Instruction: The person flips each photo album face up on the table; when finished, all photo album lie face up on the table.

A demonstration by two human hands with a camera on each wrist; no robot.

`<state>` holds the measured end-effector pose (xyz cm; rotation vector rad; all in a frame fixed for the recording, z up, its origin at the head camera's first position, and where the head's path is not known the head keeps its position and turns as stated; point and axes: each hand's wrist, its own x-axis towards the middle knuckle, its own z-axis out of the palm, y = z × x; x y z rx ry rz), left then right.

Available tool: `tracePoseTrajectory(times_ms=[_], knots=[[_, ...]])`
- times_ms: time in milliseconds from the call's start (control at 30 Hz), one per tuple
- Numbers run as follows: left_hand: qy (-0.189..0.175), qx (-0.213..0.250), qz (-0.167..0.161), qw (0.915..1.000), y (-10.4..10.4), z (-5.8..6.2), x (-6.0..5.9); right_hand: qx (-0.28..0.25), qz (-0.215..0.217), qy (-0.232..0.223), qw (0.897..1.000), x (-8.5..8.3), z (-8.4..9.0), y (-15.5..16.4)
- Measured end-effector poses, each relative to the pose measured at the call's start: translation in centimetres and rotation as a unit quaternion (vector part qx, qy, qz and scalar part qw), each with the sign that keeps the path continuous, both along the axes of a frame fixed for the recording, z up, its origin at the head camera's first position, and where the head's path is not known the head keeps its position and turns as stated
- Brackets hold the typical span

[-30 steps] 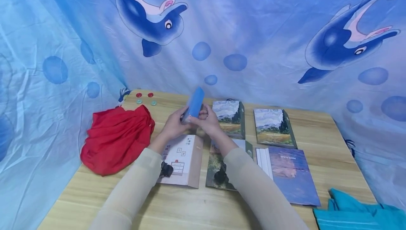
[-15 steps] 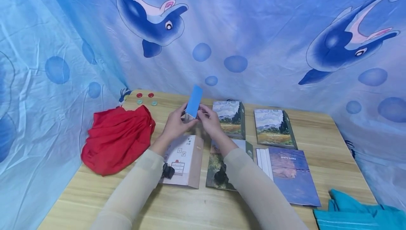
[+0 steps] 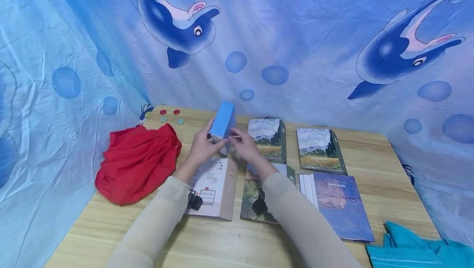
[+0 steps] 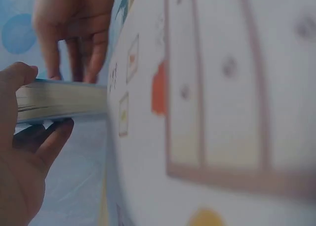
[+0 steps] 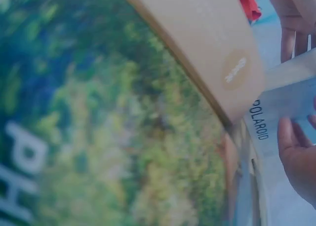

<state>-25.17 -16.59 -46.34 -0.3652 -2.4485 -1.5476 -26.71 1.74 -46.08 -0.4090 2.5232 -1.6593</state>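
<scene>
A small blue photo album [image 3: 223, 121] is held up above the table, standing on edge, its page block showing in the left wrist view. My left hand [image 3: 203, 144] grips it, thumb on one cover and fingers on the other. The fingertips of my right hand [image 3: 244, 146] touch the side lettered POLAROID, seen in the right wrist view. Beneath my hands lie a white album with a drawn dresser [image 3: 212, 185] and a green painted album [image 3: 252, 194], the latter partly hidden by my right arm.
Two landscape-painting albums [image 3: 264, 136] [image 3: 319, 149] lie at the back right, with a purple-blue photo album [image 3: 342, 206] in front. A red cloth [image 3: 138, 163] lies left, a teal cloth [image 3: 418, 247] at the right front corner. Several red and teal discs [image 3: 176, 112] sit back left.
The blue album has been turned in my hands, so its long blue edge and one side now show. My right hand has shifted from holding it to fingertips against its side.
</scene>
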Motion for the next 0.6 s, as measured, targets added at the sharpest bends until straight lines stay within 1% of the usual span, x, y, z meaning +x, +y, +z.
tracePoseTrajectory(times_ms=[100, 200, 333, 400, 500, 600], knots=[[-0.022, 0.003, 0.008, 0.9997, -0.5, -0.1, 0.1, 0.023, 0.010, -0.005, 1.000, -0.1, -0.6, 0.2], [-0.039, 0.002, 0.016, 0.9991, -1.0, -0.2, 0.2, 0.057, 0.008, -0.010, 0.998, -0.1, -0.9, 0.2], [-0.067, -0.005, 0.032, 0.9972, -1.7, -0.5, 0.4, 0.126, 0.018, -0.002, 0.992, -0.2, -1.2, 0.1], [-0.080, -0.008, 0.042, 0.9959, -2.1, -0.6, 0.4, 0.149, 0.027, 0.008, 0.989, -0.2, -1.4, 0.0], [-0.093, -0.004, 0.051, 0.9944, -2.7, -0.9, 0.4, 0.159, 0.038, 0.014, 0.986, -0.3, -1.5, -0.1], [-0.096, -0.002, 0.053, 0.9940, -3.1, -1.2, 0.4, 0.158, 0.042, 0.014, 0.986, -0.3, -1.8, -0.1]])
